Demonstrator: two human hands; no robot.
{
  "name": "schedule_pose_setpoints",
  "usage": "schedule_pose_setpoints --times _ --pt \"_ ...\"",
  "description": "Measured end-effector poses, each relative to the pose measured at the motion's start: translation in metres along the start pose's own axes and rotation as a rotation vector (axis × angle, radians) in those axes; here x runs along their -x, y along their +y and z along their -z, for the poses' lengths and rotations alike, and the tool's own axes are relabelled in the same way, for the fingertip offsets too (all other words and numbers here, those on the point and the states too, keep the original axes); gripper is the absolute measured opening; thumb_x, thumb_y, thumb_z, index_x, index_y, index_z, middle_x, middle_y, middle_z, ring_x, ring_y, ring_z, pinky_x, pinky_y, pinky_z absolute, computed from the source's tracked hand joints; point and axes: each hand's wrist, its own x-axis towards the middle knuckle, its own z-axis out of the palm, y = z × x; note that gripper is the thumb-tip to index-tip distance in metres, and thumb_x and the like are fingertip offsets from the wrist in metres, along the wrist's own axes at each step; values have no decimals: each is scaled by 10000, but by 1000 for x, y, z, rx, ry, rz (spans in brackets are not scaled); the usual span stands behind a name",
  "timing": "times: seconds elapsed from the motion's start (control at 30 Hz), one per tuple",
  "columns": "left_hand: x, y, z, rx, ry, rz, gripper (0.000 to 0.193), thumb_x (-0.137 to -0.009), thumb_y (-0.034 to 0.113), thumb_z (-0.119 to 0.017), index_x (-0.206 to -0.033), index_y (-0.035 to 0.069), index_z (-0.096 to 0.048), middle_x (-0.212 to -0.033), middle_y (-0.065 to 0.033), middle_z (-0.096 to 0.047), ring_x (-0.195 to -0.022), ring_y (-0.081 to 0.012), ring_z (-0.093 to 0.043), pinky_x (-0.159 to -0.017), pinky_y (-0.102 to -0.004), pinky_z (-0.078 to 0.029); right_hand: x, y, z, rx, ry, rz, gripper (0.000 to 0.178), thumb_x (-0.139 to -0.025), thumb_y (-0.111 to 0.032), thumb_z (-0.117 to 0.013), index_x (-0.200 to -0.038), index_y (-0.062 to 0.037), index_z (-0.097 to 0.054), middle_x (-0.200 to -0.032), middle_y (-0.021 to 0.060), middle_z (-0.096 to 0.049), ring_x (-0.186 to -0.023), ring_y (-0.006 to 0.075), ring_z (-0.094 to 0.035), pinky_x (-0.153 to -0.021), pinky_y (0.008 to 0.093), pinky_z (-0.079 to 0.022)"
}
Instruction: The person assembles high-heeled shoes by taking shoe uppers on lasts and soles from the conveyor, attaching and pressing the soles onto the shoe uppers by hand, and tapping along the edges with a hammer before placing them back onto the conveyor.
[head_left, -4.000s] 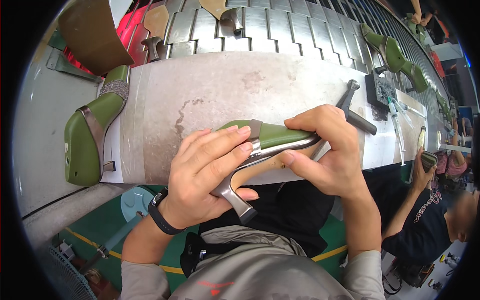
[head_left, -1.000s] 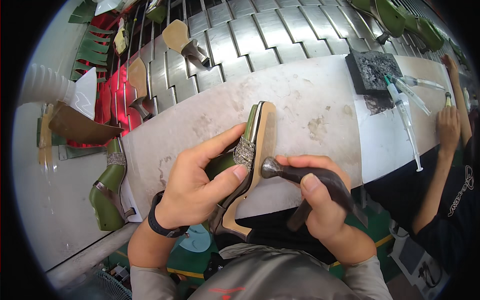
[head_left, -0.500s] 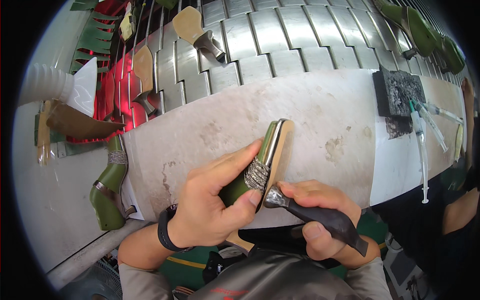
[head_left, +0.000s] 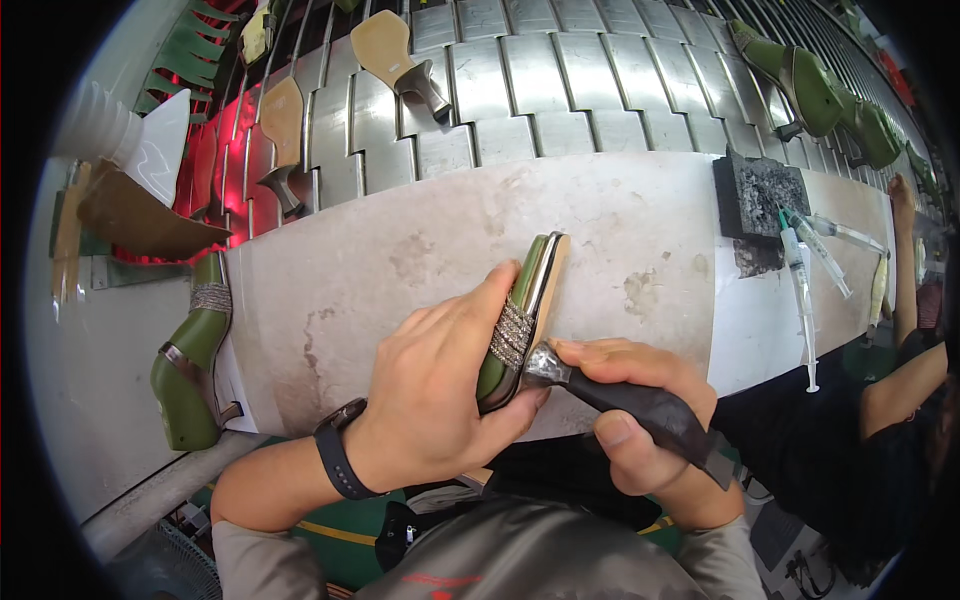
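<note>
My left hand point(head_left: 445, 375) is closed around a sandal point(head_left: 515, 330) on a green shoe last, with glittery straps wrapped over it. Its toe points away from me, and its tan sole point(head_left: 551, 285) faces right. In my right hand point(head_left: 650, 405) is a shoemaker's hammer point(head_left: 640, 408), dark-bodied with a worn silvery face and a flat, wedge-like far end. That face meets the sole side of the sandal, close to my left thumb; whether it presses is unclear. My left fingers cover part of the last, and its heel end is hidden.
Stained sheeting covers the bench point(head_left: 400, 200) before a metal slat conveyor point(head_left: 510, 80) carrying soles with heels point(head_left: 383, 50) and green lasts point(head_left: 805, 90). Another strapped last point(head_left: 195, 350) lies left. Right are a black block point(head_left: 760, 195), syringes point(head_left: 803, 300) and another person's arm point(head_left: 903, 260).
The sandal has turned so less of its sole shows, and my left thumb has shifted along its lower edge. The hammer's face stays against the sole side. The whole view has shifted slightly.
</note>
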Motion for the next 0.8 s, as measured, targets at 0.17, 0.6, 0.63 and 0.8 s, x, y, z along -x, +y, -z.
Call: schedule_pose_setpoints --times 0.17,0.6,0.63,0.8 --pt "-1 -1 -2 -11 22 -31 955 -731 99 -869 -1550 -107 -423 -1199 -237 -709 -956 -402 -705 -838 -466 -532 -12 -4 5 11 -19 69 379 -890 -76 -807 -1225 54 -687 -1225 244 -755 -1160 375 -749 -996 435 -605" --pt "-3 -5 6 25 -9 8 959 -726 125 -864 -1536 -143 -424 -1290 -284 -682 -1059 -369 -720 -921 -422 -549 -65 -38 15 301 -176 4 350 -833 -108 -857 -1105 70 -724 -1089 235 -782 -1046 382 -790 -894 420 -649" --pt "-3 -5 7 28 -13 9 955 -728 128 -864 -1534 -143 -428 -1289 -284 -682 -1059 -371 -720 -920 -422 -549 -68 -39 15 300 -182 3 350 -833 -108 -857 -1105 70 -724 -1089 235 -782 -1046 382 -790 -894 420 -649" --pt "4 -9 4 43 27 -21 996 -699 119 -867 -1547 -136 -412 -1301 -254 -688 -958 -372 -716 -843 -446 -535 -74 -37 13 345 -127 -14 358 -844 -83 -853 -1144 56 -716 -1091 232 -782 -999 361 -796 -869 382 -637"
